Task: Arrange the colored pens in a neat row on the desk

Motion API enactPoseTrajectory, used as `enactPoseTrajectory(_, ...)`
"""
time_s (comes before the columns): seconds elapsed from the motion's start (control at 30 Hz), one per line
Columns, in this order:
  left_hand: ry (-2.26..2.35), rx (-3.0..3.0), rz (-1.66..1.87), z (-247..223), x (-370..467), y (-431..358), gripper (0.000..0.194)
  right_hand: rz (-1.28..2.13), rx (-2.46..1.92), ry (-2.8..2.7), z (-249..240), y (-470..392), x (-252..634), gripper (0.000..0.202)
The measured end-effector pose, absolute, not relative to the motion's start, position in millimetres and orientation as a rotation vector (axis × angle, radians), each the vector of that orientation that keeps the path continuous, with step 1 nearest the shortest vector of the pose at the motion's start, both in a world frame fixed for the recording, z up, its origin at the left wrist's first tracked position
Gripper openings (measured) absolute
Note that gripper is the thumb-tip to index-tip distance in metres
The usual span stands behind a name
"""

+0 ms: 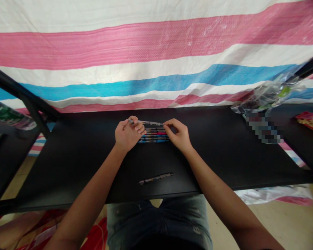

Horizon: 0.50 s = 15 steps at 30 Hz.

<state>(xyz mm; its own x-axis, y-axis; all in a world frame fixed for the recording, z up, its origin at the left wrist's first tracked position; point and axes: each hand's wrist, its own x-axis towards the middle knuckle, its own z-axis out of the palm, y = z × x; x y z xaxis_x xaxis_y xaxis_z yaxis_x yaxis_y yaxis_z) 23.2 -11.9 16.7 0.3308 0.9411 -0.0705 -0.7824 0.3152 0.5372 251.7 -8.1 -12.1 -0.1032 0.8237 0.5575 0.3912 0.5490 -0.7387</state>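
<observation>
A slim grey pen (151,123) is held level between my two hands, above a row of several pens (155,136) lying side by side on the black table (94,163). My left hand (129,134), palm turned up, grips its left end between thumb and fingers. The fingertips of my right hand (178,134) pinch its right end. Blue, red and grey show on the pens in the row, whose ends are partly hidden by my hands. Closer to the front edge, a dark pen (156,178) lies by itself, slightly slanted.
Striped plastic sheeting (146,45) hangs behind the table. Clear plastic packaging (268,93) and a pixelated item (264,128) are at the right. Black frame bars (33,114) stand at the left, beside a green package (10,116). A person's limb (18,227) shows at the lower left.
</observation>
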Motion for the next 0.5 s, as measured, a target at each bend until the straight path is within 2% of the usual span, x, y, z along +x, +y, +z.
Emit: enactPoseTrajectory(0.5, 0.404, 0.439, 1.167, 17.6, 22.9, -11.9, 0.034, 0.483, -1.0, -1.72, -9.6, -8.2, 252.3, 0.008)
